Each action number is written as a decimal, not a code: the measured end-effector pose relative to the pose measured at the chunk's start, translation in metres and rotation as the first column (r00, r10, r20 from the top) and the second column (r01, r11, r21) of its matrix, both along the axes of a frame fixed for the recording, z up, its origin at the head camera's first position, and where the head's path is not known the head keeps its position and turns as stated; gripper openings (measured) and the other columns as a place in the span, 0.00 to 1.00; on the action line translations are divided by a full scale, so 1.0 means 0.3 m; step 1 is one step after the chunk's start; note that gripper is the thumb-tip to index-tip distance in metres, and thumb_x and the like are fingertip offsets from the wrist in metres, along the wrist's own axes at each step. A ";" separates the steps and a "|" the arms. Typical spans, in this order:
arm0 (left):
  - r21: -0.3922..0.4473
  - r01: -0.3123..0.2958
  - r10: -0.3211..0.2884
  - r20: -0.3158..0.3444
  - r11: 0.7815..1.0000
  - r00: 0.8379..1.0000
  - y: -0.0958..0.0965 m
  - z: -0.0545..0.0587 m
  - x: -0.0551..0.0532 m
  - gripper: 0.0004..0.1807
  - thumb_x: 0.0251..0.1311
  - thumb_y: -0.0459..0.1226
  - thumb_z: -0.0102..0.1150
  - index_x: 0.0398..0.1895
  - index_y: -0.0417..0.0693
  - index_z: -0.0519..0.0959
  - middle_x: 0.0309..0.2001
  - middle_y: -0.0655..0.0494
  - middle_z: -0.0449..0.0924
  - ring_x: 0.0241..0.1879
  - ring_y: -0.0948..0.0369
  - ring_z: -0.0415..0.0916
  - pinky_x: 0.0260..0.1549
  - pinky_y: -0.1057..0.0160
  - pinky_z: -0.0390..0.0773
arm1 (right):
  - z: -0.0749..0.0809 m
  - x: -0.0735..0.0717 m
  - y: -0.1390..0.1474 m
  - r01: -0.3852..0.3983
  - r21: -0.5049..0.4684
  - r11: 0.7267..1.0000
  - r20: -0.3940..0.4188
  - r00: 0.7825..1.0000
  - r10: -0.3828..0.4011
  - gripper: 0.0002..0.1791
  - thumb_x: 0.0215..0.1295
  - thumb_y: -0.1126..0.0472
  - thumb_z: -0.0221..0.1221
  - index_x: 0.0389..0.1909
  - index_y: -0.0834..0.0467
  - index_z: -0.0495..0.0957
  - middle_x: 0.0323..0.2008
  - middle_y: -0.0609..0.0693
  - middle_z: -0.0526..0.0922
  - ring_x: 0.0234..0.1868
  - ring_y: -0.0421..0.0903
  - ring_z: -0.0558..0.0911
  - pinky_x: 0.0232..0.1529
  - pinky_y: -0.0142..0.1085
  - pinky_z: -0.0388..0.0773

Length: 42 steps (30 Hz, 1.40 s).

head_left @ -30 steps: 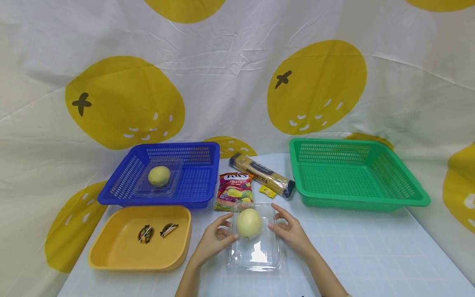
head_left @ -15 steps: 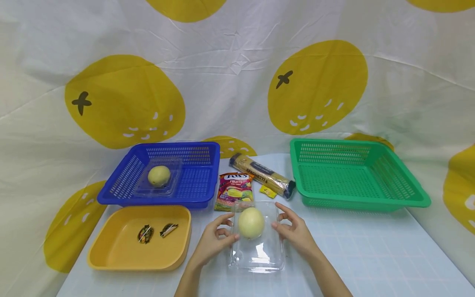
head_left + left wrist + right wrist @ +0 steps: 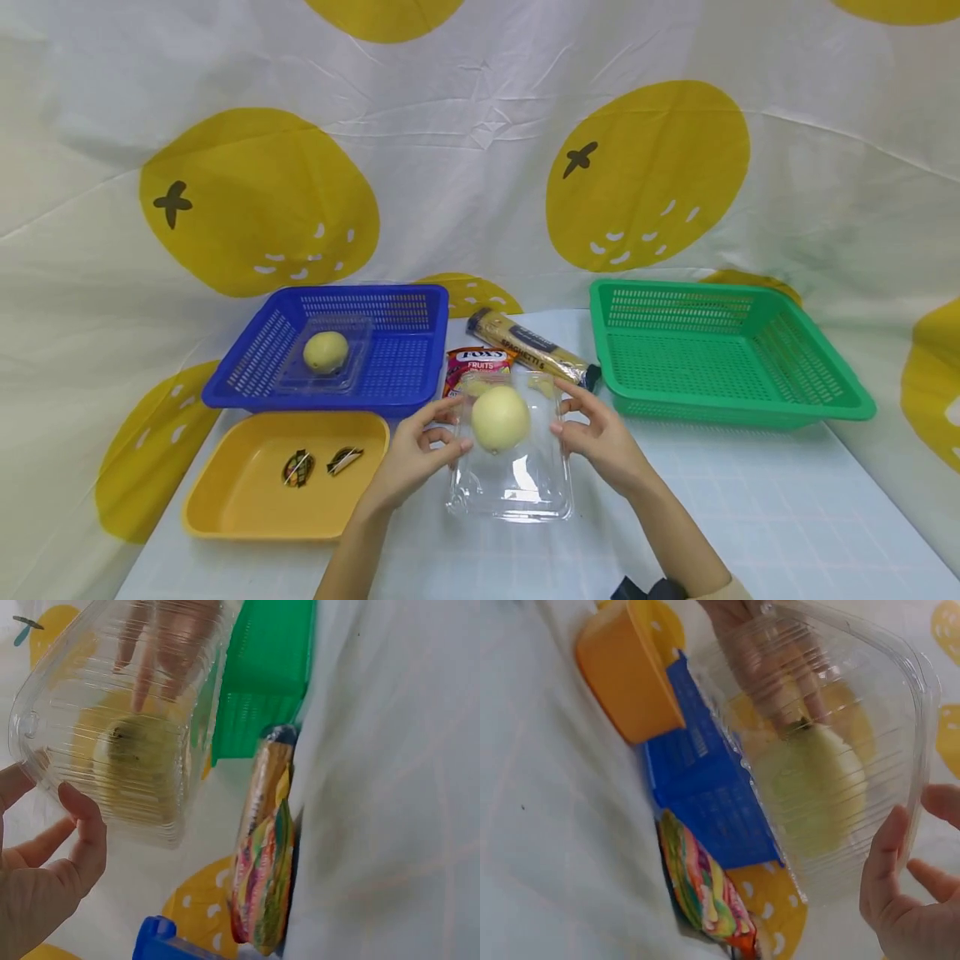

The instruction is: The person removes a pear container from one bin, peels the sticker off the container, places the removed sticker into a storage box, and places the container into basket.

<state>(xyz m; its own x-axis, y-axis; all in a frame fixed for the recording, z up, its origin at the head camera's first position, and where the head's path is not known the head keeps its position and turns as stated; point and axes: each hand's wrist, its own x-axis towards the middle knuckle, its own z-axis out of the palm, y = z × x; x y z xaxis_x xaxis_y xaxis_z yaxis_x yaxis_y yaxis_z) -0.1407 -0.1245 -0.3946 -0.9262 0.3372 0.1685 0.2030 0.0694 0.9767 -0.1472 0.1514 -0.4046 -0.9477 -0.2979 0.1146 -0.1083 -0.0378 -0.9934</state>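
Observation:
A clear plastic clamshell box (image 3: 517, 487) with a round pale-yellow fruit (image 3: 500, 419) inside is held up between both hands. My left hand (image 3: 420, 446) pinches its left rim between thumb and fingers. On the other side, my right hand (image 3: 600, 437) grips the right rim the same way. Both wrist views show the box off the table, with the ribbed underside facing the cameras; the fruit (image 3: 139, 765) rests toward its far end. Behind the box, a Fox's Fruits candy bag (image 3: 480, 367) is partly covered.
A blue basket (image 3: 405, 350) at the left back holds a similar boxed fruit (image 3: 326, 352). In front of it, a yellow-orange tub (image 3: 240, 475) holds two small dark wrapped items. A spaghetti pack (image 3: 532, 346) lies behind the candy bag, and a green basket (image 3: 675, 358) stands at the right back.
Both hands have raised the clear box from the table and moved it slightly forward. It now covers more of the candy bag and overlaps the small yellow packet.

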 end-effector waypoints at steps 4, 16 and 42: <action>-0.011 -0.030 0.030 0.004 0.999 1.000 -0.029 0.049 -0.017 0.30 0.54 0.27 0.62 0.62 0.34 0.67 0.50 0.35 0.66 0.31 0.63 0.76 0.27 0.68 0.78 | 0.044 -0.029 -0.026 -0.016 -0.008 1.000 0.023 1.000 0.017 0.37 0.60 0.68 0.59 0.70 0.60 0.55 0.46 0.61 0.62 0.24 0.40 0.75 0.30 0.32 0.78; -0.113 -0.134 0.131 -0.030 0.985 0.991 -0.122 0.141 -0.081 0.27 0.57 0.32 0.62 0.61 0.37 0.69 0.54 0.38 0.70 0.40 0.61 0.75 0.35 0.70 0.76 | 0.113 -0.135 -0.137 -0.040 -0.043 0.998 0.037 0.998 0.042 0.37 0.61 0.67 0.59 0.70 0.57 0.56 0.49 0.62 0.65 0.34 0.44 0.76 0.34 0.35 0.80; 0.017 -0.229 0.225 0.118 0.973 0.967 -0.298 0.210 -0.276 0.28 0.65 0.30 0.47 0.68 0.36 0.59 0.67 0.42 0.55 0.55 0.63 0.62 0.45 0.76 0.71 | 0.199 -0.405 -0.382 -0.047 -0.179 0.983 0.117 0.991 0.069 0.35 0.60 0.72 0.58 0.69 0.56 0.60 0.47 0.57 0.65 0.41 0.46 0.75 0.42 0.35 0.79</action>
<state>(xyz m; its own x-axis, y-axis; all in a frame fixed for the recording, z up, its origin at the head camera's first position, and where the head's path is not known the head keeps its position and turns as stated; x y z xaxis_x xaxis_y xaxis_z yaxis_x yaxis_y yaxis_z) -0.2237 -0.2140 -0.3317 -0.9916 0.1121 0.0640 0.0723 0.0713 0.9948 -0.2688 0.0368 -0.3449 -0.9395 -0.3382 0.0544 0.0208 -0.2149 -0.9764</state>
